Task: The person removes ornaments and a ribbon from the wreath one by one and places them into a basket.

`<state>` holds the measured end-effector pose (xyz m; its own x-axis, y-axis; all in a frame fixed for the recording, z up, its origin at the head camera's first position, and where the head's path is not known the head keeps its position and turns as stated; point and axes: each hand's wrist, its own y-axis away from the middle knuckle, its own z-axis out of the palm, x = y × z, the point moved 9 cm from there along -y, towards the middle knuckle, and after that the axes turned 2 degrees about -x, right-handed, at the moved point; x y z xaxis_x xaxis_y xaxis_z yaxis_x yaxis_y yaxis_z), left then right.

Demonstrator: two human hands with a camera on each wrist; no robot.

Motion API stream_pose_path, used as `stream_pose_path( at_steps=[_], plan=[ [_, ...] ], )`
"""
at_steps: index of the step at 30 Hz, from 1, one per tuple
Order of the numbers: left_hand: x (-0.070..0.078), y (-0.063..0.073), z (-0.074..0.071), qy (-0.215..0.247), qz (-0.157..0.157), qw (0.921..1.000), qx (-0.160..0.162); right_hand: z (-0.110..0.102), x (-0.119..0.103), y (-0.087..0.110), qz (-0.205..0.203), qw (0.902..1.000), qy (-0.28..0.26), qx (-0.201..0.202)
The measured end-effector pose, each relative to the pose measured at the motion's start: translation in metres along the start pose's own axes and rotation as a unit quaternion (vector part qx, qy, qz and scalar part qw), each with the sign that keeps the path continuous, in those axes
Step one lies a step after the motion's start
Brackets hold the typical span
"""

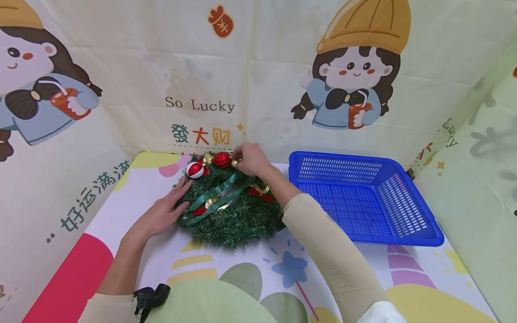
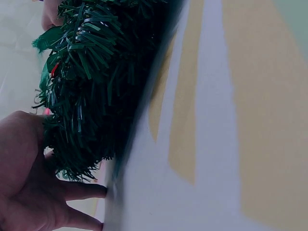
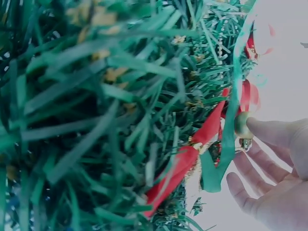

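A green Christmas wreath lies on the patterned cloth. My right hand is at its far edge, pinching a small gold ball ornament between thumb and fingers. Just left of it are a red ball ornament and a red-and-white ball ornament. With fairly straight fingers, my left hand touches the wreath's left side; in the left wrist view, part of that hand is hidden behind the greenery. A green ribbon crosses the wreath's middle, and a red bow with gold sits at its right.
A blue plastic basket with slotted walls stands to the right of the wreath. Behind rises a printed cloth backdrop, with another cloth side at the right. A black strap with a device is on the left forearm.
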<state>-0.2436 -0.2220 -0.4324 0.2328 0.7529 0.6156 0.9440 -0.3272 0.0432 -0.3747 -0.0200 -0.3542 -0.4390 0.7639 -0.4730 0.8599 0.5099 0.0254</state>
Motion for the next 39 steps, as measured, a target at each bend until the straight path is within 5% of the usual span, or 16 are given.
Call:
stream_pose_path(
  at_steps=[39],
  plan=[
    [-0.002,0.000,0.000,0.000,-0.003,1.0000,-0.007,-0.043,-0.022,0.018,-0.036,0.9903,-0.119,0.062]
  ],
)
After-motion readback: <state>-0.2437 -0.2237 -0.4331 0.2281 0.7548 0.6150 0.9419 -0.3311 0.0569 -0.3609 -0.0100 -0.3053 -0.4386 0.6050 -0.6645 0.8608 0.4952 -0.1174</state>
